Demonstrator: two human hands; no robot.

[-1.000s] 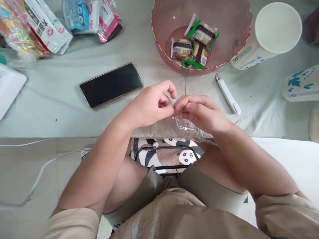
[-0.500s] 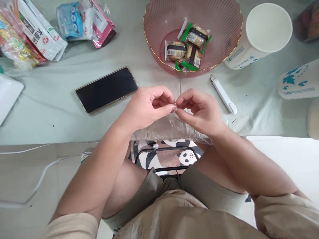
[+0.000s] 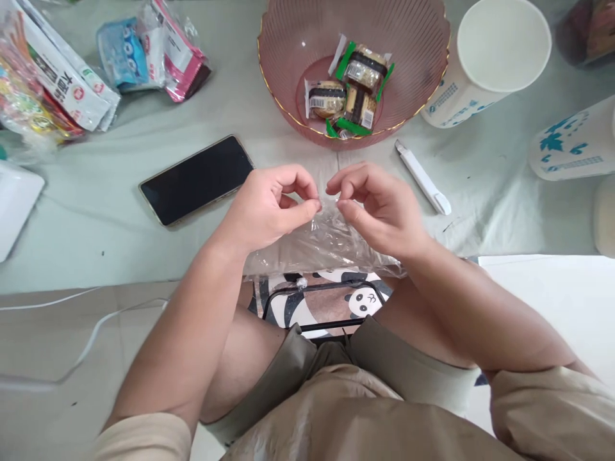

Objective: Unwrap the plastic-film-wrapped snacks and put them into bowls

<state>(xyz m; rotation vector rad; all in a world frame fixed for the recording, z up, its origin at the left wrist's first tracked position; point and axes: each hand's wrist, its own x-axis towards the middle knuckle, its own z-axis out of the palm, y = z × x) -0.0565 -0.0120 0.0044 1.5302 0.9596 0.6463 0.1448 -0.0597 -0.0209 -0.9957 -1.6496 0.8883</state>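
A clear plastic bag (image 3: 327, 246) lies crumpled at the table's front edge, below and between my hands. My left hand (image 3: 273, 205) pinches its upper part between thumb and forefinger. To the right of it, my right hand (image 3: 379, 208) has its thumb and forefinger slightly apart at the bag's top, with nothing visible held between them. Past my hands stands a pink ribbed bowl (image 3: 283, 96) with a gold rim, holding several wrapped snacks (image 3: 362, 70) with green or clear ends.
A black phone (image 3: 196, 179) lies left of my hands, a white utility knife (image 3: 423, 178) right of them. Snack packets (image 3: 62, 70) fill the back left. Paper cups (image 3: 504, 45) stand at the right, near a white object (image 3: 16, 205) at the far left edge.
My hands have moved apart; before, their fingertips met at the plastic. The right thumb and forefinger have parted. More of the clear bag shows between them, and the whole view has shifted slightly.
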